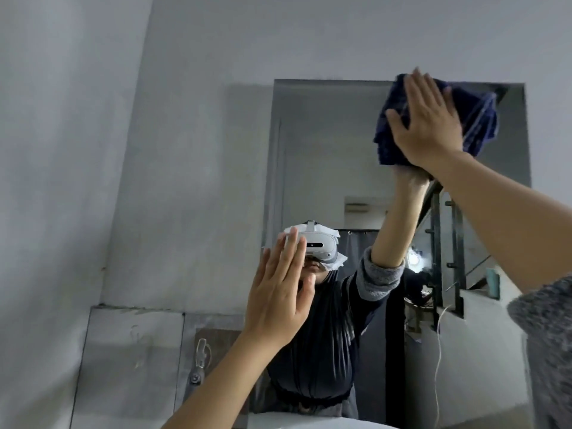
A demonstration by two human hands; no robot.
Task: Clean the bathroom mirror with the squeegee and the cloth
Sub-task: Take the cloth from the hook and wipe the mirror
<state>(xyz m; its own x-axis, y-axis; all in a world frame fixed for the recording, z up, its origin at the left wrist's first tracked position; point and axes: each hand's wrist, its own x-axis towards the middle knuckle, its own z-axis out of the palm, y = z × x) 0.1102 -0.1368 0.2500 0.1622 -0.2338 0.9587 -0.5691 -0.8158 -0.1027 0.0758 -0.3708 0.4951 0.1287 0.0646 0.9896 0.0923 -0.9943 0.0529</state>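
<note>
The mirror (325, 156) hangs on the grey wall ahead, frameless and rectangular. A dark blue cloth (476, 119) is pressed flat against its upper right corner under my right hand (427, 125), whose fingers are spread over the cloth. My left hand (278, 292) is raised with its palm flat and fingers apart at the mirror's lower left edge, holding nothing. The mirror reflects a person wearing a white headset and a dark garment, arm raised. No squeegee is visible.
A tap (201, 354) is fixed to the tiled wall (130, 351) at the lower left. A pale rim (309, 422) shows at the bottom edge. A bare grey wall (77, 150) closes the left side. A staircase railing appears only as a reflection.
</note>
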